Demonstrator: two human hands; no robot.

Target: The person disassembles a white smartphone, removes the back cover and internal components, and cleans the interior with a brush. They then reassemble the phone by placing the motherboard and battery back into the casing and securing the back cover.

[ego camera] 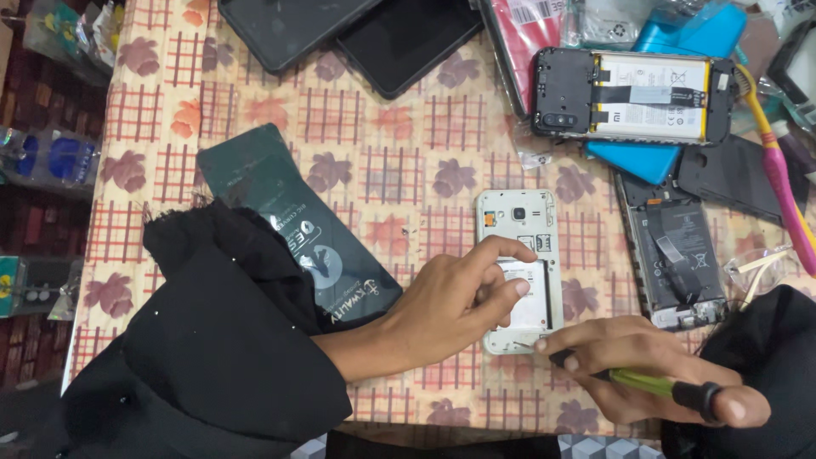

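Note:
A white phone with its back cover off lies face down on the patterned tablecloth. My left hand rests over its left side, thumb and fingers pressing on the battery in its bay. My right hand sits just below the phone's lower right corner, gripping a screwdriver with a green shaft and black handle. Its tip is hidden under my fingers. Both arms wear loose black sleeves.
A dark flat pouch lies left of the phone. Two more opened phones lie at the right, with a blue cover, a pink and yellow toothbrush and black cases at the top. The table edge runs down the left.

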